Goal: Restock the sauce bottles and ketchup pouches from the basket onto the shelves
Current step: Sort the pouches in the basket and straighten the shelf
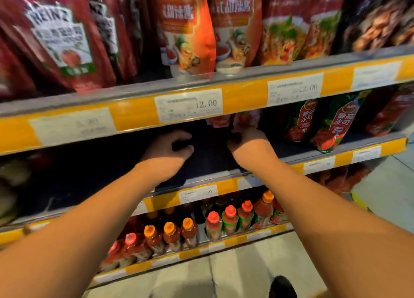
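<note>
The pink-and-red soft ketchup pouches (233, 120) stand at the back of the dark middle shelf (210, 163), just under the yellow price strip (134, 116) of the shelf above. The right hand (248, 141) reaches in to them, and its grip touches the lower edge of the right-hand pouch; the fingers are hidden behind the hand, so whether they pinch the pouch or only press on it cannot be told. To the left of that grip, apart from it, the left hand (168, 147) hovers over the bare shelf floor with fingers loosely curled around nothing.

To the right of the right grip, on the same shelf, stand green-and-red tomato ketchup pouches (333, 123), tilted. Above both hands, the upper shelf carries large red Heinz pouches (60, 40) and orange-red sauce pouches (190, 28). Below the forearms, the lower shelf holds rows of red sauce bottles, some with orange caps (170, 230), some with red caps (230, 219). Under that lies a pale tiled floor (235, 275).
</note>
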Demonstrator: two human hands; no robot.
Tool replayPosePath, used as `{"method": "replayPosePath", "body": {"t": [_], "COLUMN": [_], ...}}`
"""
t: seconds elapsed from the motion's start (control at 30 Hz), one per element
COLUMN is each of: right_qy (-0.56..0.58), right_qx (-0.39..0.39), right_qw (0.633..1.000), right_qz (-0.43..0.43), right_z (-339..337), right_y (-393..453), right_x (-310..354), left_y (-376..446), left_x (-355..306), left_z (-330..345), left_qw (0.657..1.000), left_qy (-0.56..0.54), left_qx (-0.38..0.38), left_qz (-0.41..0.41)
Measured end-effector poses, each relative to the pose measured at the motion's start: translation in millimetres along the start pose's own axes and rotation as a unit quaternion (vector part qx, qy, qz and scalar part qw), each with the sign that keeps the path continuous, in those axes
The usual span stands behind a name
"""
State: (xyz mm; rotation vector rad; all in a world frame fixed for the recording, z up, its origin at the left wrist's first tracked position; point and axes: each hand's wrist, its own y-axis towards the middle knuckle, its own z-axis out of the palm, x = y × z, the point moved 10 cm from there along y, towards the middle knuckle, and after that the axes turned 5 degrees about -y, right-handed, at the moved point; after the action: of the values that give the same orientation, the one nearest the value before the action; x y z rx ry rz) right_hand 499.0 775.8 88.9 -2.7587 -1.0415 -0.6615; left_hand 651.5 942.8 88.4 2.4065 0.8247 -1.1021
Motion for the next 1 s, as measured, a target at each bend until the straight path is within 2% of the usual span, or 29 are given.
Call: {"method": "replayPosePath", "body": {"t": [0.1, 0.2, 0.33, 0.67, 1.0], "right_qy": [0.040, 0.025, 0.040, 0.084, 0.097], "right_qx": [0.031, 0.070, 0.085, 0.137, 0.200], "right_qw": [0.997, 0.991, 0.980, 0.935, 0.884], "right_qz": [-0.064, -0.110, -0.174, -0.315, -0.411], "right_z": [9, 21, 26, 42, 71], "right_y": [-33, -60, -102, -220, -332], "right_x": [37, 75, 129, 250, 355], "left_y": [-43, -88, -154, -319, -464], "left_x": [-11, -19, -12, 43, 115], "left_z": [-37, -69, -113, -227, -287], "left_qw": [0.999, 0.997, 0.994, 0.982, 0.951], "left_qy": [0.039, 0.071, 0.100, 0.040, -0.013], "left_qx": [-0.013, -0.008, -0.031, -0.165, -0.265], "left_qz": [-0.004, 0.012, -0.004, -0.078, -0.160]}}
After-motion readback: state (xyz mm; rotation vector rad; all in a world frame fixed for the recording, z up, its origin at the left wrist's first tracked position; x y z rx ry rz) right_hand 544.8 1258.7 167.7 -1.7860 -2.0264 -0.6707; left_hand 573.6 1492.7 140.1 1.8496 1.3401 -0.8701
